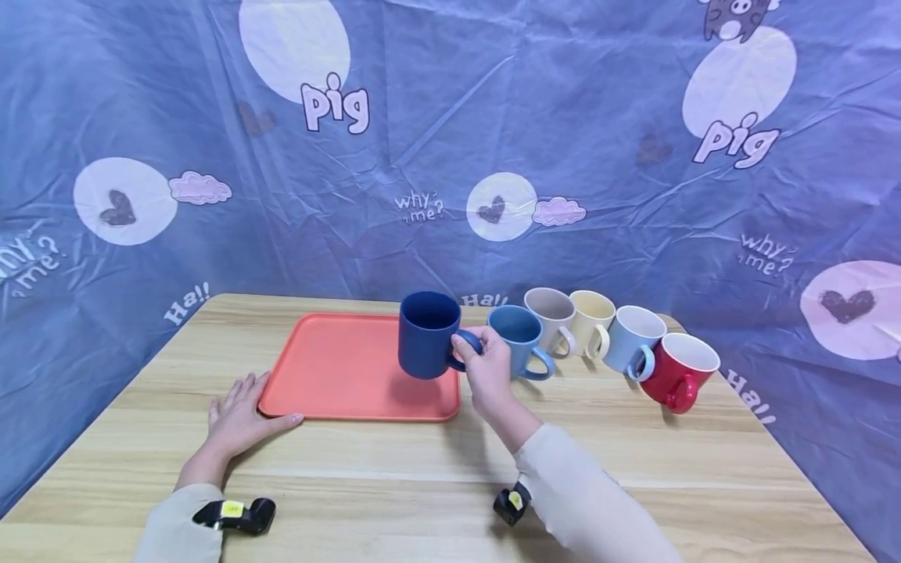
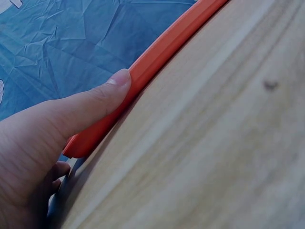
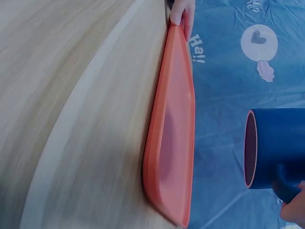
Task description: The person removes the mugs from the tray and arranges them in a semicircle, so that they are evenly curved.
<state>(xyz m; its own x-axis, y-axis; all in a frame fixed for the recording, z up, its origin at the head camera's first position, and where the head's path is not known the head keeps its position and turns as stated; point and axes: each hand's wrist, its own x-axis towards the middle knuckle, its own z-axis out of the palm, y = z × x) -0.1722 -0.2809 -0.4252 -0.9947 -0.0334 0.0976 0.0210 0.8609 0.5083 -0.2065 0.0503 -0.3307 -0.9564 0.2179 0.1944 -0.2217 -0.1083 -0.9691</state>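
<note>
My right hand (image 1: 490, 367) grips a dark blue mug (image 1: 425, 344) by its handle. The mug is upright and raised over the right part of an orange-red tray (image 1: 331, 419), casting a shadow there. In the right wrist view the dark blue mug (image 3: 281, 148) shows at the right edge, its rim apart from the tray (image 3: 155, 176). At the tray's near left corner rests my left hand (image 1: 239, 418), fingers spread along the side. Its thumb touches the front rim, as the left wrist view shows beside the tray (image 2: 167, 45). Nothing lies on the tray.
Right of the tray stand a teal mug (image 1: 510, 332), a grey mug (image 1: 545, 309), a cream mug (image 1: 587, 313), a light blue mug (image 1: 626, 340) and a red mug (image 1: 669, 375) in a curved row. A blue patterned cloth (image 1: 422, 156) hangs behind the wooden table (image 1: 366, 485).
</note>
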